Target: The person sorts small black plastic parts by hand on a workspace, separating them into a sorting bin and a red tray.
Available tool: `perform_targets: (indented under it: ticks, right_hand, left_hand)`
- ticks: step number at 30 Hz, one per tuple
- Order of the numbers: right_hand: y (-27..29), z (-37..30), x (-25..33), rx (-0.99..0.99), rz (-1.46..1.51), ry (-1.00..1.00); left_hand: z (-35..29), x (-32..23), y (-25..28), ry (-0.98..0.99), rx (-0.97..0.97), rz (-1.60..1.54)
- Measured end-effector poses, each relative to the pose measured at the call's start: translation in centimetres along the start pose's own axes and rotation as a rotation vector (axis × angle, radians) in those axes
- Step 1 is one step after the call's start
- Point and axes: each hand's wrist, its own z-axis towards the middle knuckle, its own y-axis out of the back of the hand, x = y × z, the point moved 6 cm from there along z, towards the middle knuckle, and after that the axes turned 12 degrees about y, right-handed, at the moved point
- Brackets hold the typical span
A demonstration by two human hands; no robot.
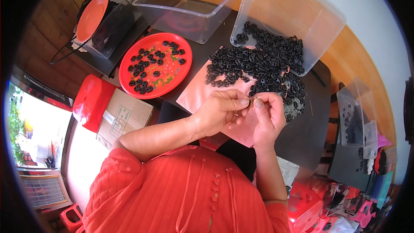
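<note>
My left hand (222, 110) and my right hand (268, 114) meet over the near edge of a pink cloth (194, 93). Both are closed, thumbs against bent fingers. A small dark piece (250, 103) shows at the left thumb tip, mostly hidden by the fingers. What the right fingertips pinch is too small to make out. Just beyond my hands lies a heap of black plastic parts with holes (241, 62), spilling out of a tipped clear bin (319, 21). Beside the heap, near my right hand, is a pile of small grey-green pieces (294, 108).
A red round tray (125, 75) with several black parts stands to the left. Behind it is an open clear bin (189, 6). A cardboard box (125, 121) sits at the left, below table height. Another clear container (355, 112) stands on the far right.
</note>
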Motion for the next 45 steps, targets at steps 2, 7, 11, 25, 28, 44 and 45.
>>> perform_targets:
  ticks: [2, 7, 11, 25, 28, 44, 45]
  right_hand:
    - [0.1, 0.1, 0.1, -0.040, -0.022, -0.139]
    - [-0.4, -0.5, -1.2, -0.044, 0.266, -0.522]
    - [-0.2, -0.9, -1.4, -0.107, 0.283, -0.463]
    - [-0.9, -1.8, -0.8, -0.158, 0.073, -0.250]
    - [-0.7, -2.0, -0.9, -0.192, 0.054, -0.199]
    - [-1.0, -1.0, -1.3, 0.075, -0.103, -0.145]
    - [-1.1, -1.0, -1.3, 0.141, -0.151, -0.156]
  left_hand:
    - [-0.1, -0.6, 0.3, -0.151, -0.141, 0.224]
    - [-1.4, -2.5, -0.6, -0.757, -0.118, 0.692]
    - [-2.2, -2.0, -1.3, -1.031, -0.164, 1.044]
    - [-1.0, -0.7, 0.3, -0.737, -0.259, 0.675]
    - [-1.5, -1.2, 0.3, -0.646, -0.346, 0.671]
    - [-1.3, 0.0, 2.9, -0.224, -0.274, 0.292]
    - [-1.2, 0.1, 3.0, -0.224, -0.274, 0.289]
